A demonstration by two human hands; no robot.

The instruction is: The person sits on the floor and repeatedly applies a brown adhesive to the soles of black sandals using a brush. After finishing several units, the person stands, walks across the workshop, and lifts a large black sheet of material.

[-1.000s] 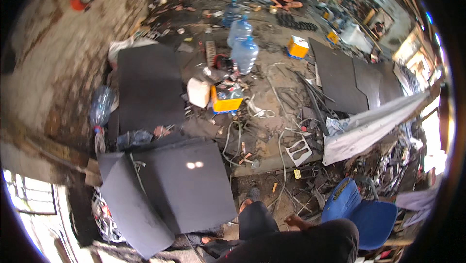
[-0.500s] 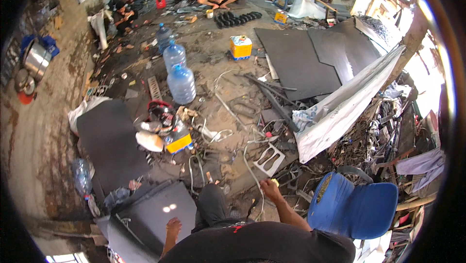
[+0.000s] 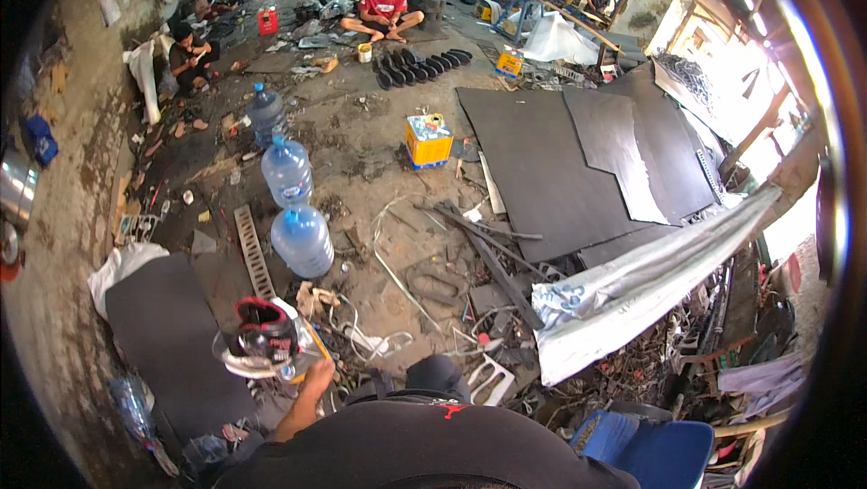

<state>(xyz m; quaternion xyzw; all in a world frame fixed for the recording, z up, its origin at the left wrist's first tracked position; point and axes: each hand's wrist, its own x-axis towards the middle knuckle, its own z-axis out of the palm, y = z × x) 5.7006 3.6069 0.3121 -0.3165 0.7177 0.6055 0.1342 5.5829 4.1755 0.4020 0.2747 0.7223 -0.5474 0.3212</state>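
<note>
My left hand reaches forward beside a dark helmet with red lining and a clear visor. It is next to the yellow edge of a box by the helmet. The fingers are too small and partly hidden to tell whether they grip anything. My right hand is out of view, below my dark shirt's outline. A black sheet lies to the left of the helmet. Tangled pale cord and scraps lie to the right of the box.
Large blue water bottles stand ahead, with a yellow carton beyond. Wide black sheets and a white sack sheet lie right. A blue chair stands near right. People sit farther off; one wears red, beside black soles.
The view has shifted forward and up. My left hand has moved from beside the near black sheets to the helmet and box. My right hand, with something small and yellowish, has left view.
</note>
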